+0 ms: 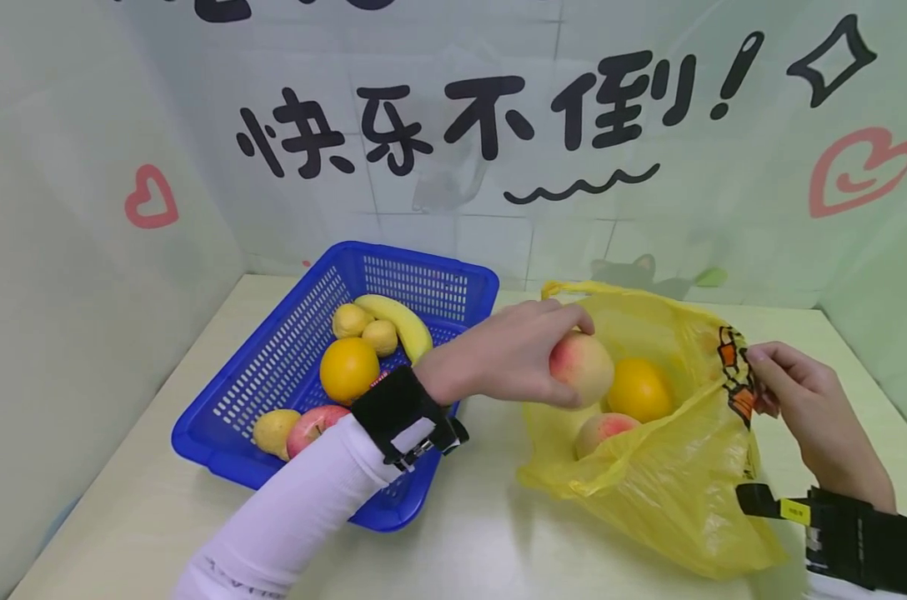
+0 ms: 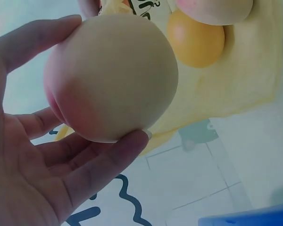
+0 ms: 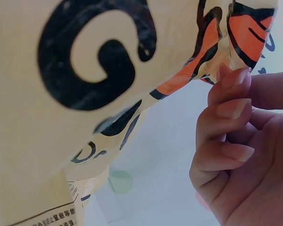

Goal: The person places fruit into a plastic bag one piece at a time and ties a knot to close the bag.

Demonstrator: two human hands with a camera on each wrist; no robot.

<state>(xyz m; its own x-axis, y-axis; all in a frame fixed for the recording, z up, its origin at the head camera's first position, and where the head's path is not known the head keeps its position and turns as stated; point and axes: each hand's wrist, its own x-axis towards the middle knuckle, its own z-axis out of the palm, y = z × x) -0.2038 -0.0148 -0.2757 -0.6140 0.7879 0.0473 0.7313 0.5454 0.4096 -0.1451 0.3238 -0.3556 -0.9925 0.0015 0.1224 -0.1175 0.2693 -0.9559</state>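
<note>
My left hand [image 1: 524,350] grips a peach [image 1: 583,369] at the mouth of a yellow plastic bag [image 1: 694,475]. In the left wrist view the fingers and thumb curl round the pale pink peach [image 2: 115,77]. Inside the bag lie an orange [image 1: 639,390] and a second peach [image 1: 606,433]; the left wrist view also shows the orange [image 2: 196,40]. Between thumb and fingers, my right hand [image 1: 806,408] pinches the bag's right rim, holding it up. Close by in the right wrist view are the curled fingers [image 3: 224,155] and the printed bag [image 3: 170,37].
On the left of the table [image 1: 483,533] stands a blue plastic basket [image 1: 401,508]. It holds a banana [image 1: 401,323], another orange [image 1: 348,371], an apple [image 1: 314,427] and several small yellow fruits [image 1: 276,432]. A printed wall covering [image 1: 453,242] rises behind.
</note>
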